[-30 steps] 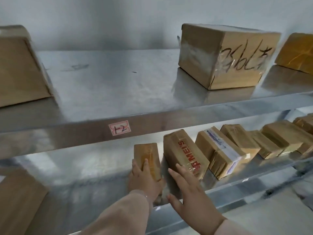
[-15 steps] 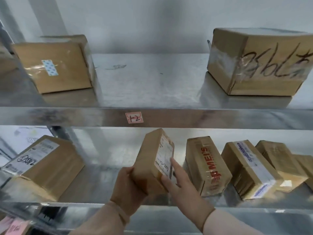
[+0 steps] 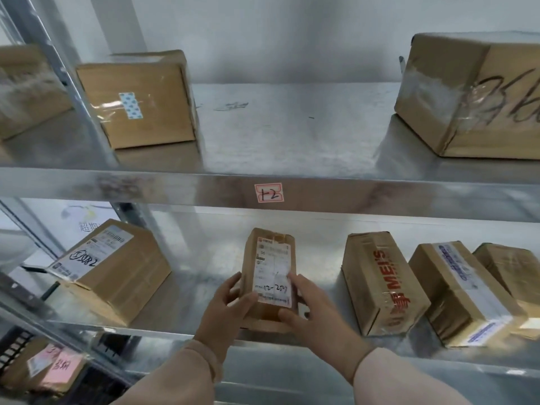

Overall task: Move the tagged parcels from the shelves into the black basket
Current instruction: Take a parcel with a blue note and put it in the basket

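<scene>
Both grips hold one small brown parcel (image 3: 270, 314) upright at the front of the lower shelf (image 3: 204, 287), its white label (image 3: 273, 273) facing my camera.

My left grip (image 3: 226, 314) wraps the parcel's left edge, thumb on the front. My right grip (image 3: 318, 320) clasps the right edge, thumb low on the front. I judge it is held face-on so the handwritten tag number can be read. It is a narrow cardboard box bound in glossy clear tape. I cannot tell whether its base touches the shiny metal shelf. To the right stands a taped box with red lettering (image 3: 380, 282). The black basket (image 3: 14, 349), a perforated crate, sits low at the left, well apart.
</scene>
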Demonstrator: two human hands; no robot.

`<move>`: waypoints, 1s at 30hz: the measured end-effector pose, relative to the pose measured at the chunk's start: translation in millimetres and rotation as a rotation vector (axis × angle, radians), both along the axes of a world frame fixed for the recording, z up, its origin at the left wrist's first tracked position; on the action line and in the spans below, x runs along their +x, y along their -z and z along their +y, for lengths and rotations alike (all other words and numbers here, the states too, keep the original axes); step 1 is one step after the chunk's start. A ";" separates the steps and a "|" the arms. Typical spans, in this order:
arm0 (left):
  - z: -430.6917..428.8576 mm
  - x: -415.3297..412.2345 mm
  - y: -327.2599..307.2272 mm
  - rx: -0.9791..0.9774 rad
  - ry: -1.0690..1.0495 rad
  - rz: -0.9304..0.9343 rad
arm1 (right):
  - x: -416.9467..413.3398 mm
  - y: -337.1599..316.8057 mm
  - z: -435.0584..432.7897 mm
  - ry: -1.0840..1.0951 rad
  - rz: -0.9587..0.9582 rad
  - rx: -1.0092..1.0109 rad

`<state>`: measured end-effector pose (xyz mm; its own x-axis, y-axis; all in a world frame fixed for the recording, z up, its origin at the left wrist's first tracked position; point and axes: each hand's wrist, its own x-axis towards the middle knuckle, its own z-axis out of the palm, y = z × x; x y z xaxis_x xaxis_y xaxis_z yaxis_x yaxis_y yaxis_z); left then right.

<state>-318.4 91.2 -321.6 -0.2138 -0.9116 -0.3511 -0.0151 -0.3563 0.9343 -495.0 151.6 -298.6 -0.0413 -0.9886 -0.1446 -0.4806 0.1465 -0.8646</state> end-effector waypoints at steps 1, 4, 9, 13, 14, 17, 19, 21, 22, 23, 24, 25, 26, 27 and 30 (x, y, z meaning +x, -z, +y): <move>-4.1 4.2 2.7 0.016 -0.030 -0.021 | -2.2 -1.9 0.4 0.001 0.055 -0.001; -19.7 19.4 13.8 0.059 -0.076 -0.124 | -15.2 -6.9 4.7 0.040 0.203 -0.077; -41.7 28.2 33.4 0.052 -0.038 -0.316 | -48.5 -20.0 11.4 0.234 0.323 -0.351; -33.2 4.6 7.3 -0.151 -0.061 -0.499 | -91.6 -27.9 18.7 0.460 0.493 -0.306; -34.0 -1.5 2.2 -0.262 -0.064 -0.580 | -101.8 -27.7 21.0 0.494 0.494 -0.249; -40.7 -26.5 -5.1 -0.532 0.000 -0.772 | -123.2 -20.7 27.1 0.546 0.511 -0.060; -34.1 -52.9 -9.0 -0.629 0.093 -0.735 | -129.5 -12.7 29.9 0.552 0.532 0.065; -17.6 -84.0 -14.2 -0.619 0.250 -0.654 | -131.7 -6.9 31.7 0.532 0.484 0.116; -9.3 -97.9 -15.5 -0.603 0.316 -0.600 | -131.5 -5.2 32.9 0.516 0.435 0.099; -1.9 -111.1 -15.9 -0.562 0.363 -0.530 | -129.3 -5.3 34.6 0.492 0.398 0.065; 4.5 -122.2 -17.5 -0.502 0.394 -0.450 | -125.8 -6.3 36.1 0.451 0.387 0.009; 8.9 -131.5 -18.3 -0.447 0.425 -0.381 | -121.3 -7.5 37.9 0.404 0.390 -0.048; 11.5 -139.5 -19.8 -0.406 0.448 -0.346 | -116.9 -7.1 39.5 0.355 0.382 -0.108; 12.5 -146.1 -20.6 -0.384 0.439 -0.306 | -111.6 -6.8 41.3 0.308 0.360 -0.150; 8.7 -149.5 -20.7 -0.209 0.355 -0.180 | -101.2 3.7 47.4 0.208 0.289 -0.211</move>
